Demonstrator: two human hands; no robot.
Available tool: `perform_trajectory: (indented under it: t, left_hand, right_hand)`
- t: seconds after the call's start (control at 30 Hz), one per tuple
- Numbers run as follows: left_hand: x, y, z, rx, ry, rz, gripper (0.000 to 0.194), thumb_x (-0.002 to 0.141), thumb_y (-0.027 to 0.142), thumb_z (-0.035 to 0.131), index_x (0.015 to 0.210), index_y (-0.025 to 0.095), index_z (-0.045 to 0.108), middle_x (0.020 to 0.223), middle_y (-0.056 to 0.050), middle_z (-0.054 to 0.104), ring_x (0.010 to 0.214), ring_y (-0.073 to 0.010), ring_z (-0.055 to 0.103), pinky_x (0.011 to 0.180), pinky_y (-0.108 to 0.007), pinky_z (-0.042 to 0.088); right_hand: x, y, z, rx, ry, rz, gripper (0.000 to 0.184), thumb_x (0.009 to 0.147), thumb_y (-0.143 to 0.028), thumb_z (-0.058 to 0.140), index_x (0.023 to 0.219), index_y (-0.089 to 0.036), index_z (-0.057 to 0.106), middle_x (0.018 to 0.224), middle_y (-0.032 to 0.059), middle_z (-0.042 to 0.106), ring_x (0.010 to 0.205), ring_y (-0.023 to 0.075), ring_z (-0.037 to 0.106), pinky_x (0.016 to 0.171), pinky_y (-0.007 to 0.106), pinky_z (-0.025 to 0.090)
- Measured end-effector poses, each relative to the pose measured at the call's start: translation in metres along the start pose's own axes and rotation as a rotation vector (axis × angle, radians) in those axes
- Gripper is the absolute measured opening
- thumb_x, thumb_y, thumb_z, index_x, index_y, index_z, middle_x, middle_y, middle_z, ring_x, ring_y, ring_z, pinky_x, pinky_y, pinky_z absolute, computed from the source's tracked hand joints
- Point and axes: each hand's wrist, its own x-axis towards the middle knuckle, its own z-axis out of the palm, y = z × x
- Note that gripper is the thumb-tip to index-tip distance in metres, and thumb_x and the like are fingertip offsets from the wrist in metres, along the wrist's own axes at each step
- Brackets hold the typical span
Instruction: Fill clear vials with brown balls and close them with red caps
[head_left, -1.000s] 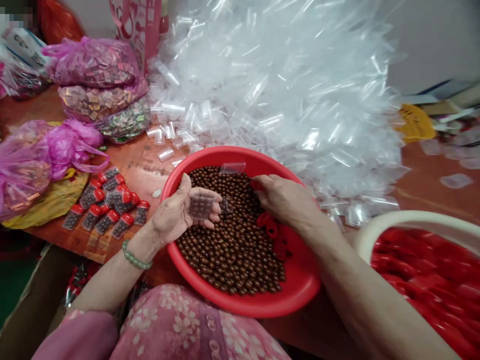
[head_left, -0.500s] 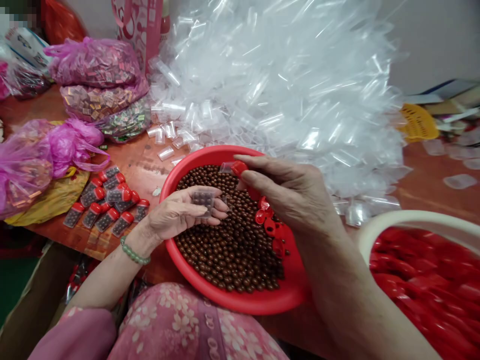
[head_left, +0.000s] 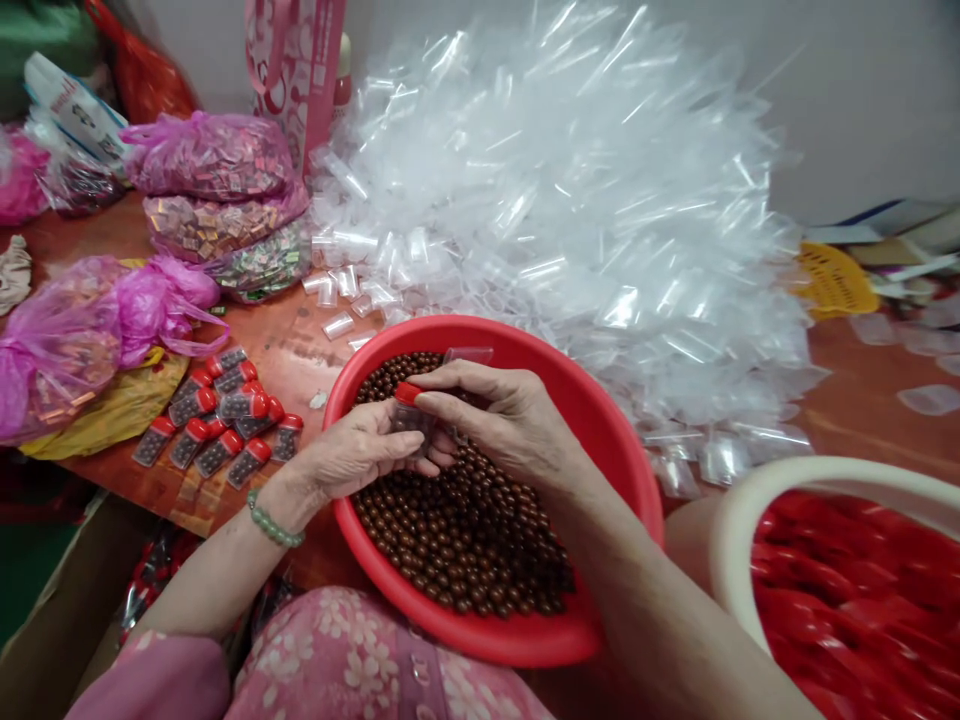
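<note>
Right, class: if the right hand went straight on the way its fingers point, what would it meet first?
Likely the clear plastic tube of brown beads in the left hand, just below the red cap the right hand pinches; depth is hard to judge.

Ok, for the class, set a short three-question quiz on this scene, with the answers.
1. Which hand pinches the red cap at the top of the clear tube: the left hand or the right hand?
2. True or false: the brown balls lie in the red basin.
3. Fill the gap: the bead bracelet on the left wrist is ____ in colour.

Key: 1. right hand; 2. true; 3. green.
</note>
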Motion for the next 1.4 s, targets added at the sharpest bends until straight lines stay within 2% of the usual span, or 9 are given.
perform_trajectory:
  t: [0.2,0.33,0.43,0.6,0.73,0.9,1.13,1.3,1.4]
  left_hand:
    - [-0.001,0.002,-0.002,-0.023,-0.001,0.008,0.033,0.075,0.035,0.08,0.094,0.009,0.07,0.089,-0.009,0.071,0.08,-0.0146,0.068,0.07,-0.022,0.055]
    - [0.001,0.005,-0.006,-0.118,-0.025,-0.052,0.052,0.09,0.057,0.054,0.094,0.007,0.07,0.09,-0.014,0.073,0.082,-0.0193,0.07,0.071,-0.028,0.057]
    - [0.002,0.007,-0.008,-0.159,-0.042,-0.099,0.06,0.095,0.058,0.041,0.095,0.006,0.07,0.09,-0.016,0.074,0.083,-0.0208,0.071,0.073,-0.03,0.057]
    - [0.0,0.007,-0.01,-0.176,-0.109,-0.08,0.029,0.081,0.028,0.067,0.101,0.007,0.07,0.099,-0.015,0.075,0.089,-0.021,0.071,0.078,-0.03,0.057]
    - [-0.002,0.003,-0.01,-0.155,-0.098,-0.057,0.038,0.064,0.007,0.073,0.102,0.008,0.07,0.099,-0.012,0.074,0.089,-0.0188,0.071,0.079,-0.028,0.057]
    - [-0.003,0.003,-0.004,-0.086,-0.02,-0.031,0.027,0.071,0.017,0.078,0.096,0.01,0.068,0.088,-0.008,0.071,0.078,-0.0135,0.068,0.073,-0.024,0.055]
    - [-0.001,0.001,-0.001,-0.022,0.108,-0.012,0.04,0.067,0.038,0.085,0.089,0.011,0.066,0.083,-0.004,0.068,0.069,-0.0091,0.065,0.063,-0.02,0.054]
    - [0.003,0.0,-0.002,0.022,0.17,0.018,0.056,0.069,0.064,0.074,0.08,0.01,0.065,0.07,-0.004,0.067,0.058,-0.0093,0.062,0.051,-0.018,0.049]
    - [0.005,0.001,0.0,0.036,0.227,0.002,0.052,0.079,0.062,0.065,0.075,0.01,0.064,0.064,-0.004,0.066,0.054,-0.01,0.061,0.048,-0.02,0.046]
  right_hand:
    - [-0.003,0.006,-0.001,0.07,0.059,-0.038,0.012,0.077,-0.031,0.075,0.084,-0.022,0.077,0.073,0.0007,0.072,0.062,0.0129,0.065,0.058,0.025,0.053]
    - [-0.002,0.011,-0.001,0.004,0.082,-0.031,0.015,0.078,-0.033,0.075,0.087,-0.022,0.078,0.08,0.0028,0.075,0.069,0.0152,0.067,0.065,0.028,0.054]
    - [-0.001,0.013,0.0,-0.028,0.107,-0.005,0.015,0.078,-0.034,0.074,0.085,-0.021,0.078,0.077,0.0026,0.075,0.067,0.0153,0.066,0.062,0.028,0.053]
    - [-0.001,0.011,0.002,-0.02,0.108,-0.004,0.012,0.079,-0.032,0.072,0.079,-0.021,0.077,0.076,0.0019,0.075,0.068,0.0152,0.067,0.066,0.027,0.054]
    - [-0.003,0.011,0.003,-0.047,0.098,-0.022,0.015,0.083,-0.033,0.068,0.077,-0.021,0.075,0.073,0.0014,0.074,0.067,0.0147,0.066,0.066,0.028,0.054]
    - [-0.004,0.017,0.002,-0.102,0.077,-0.105,0.014,0.079,-0.027,0.072,0.091,-0.021,0.077,0.089,0.004,0.077,0.082,0.018,0.07,0.078,0.032,0.056]
    - [-0.003,0.026,-0.001,-0.125,0.047,-0.201,0.015,0.086,-0.029,0.068,0.097,-0.026,0.077,0.09,0.0039,0.074,0.083,0.0168,0.068,0.077,0.032,0.056]
    - [-0.004,0.024,-0.002,-0.151,0.018,-0.232,0.019,0.085,-0.03,0.07,0.103,-0.03,0.077,0.091,0.0032,0.068,0.086,0.0161,0.066,0.078,0.031,0.056]
    - [-0.005,0.023,-0.002,-0.129,0.016,-0.222,0.022,0.082,-0.031,0.073,0.103,-0.03,0.076,0.093,0.0027,0.067,0.088,0.016,0.065,0.081,0.032,0.055]
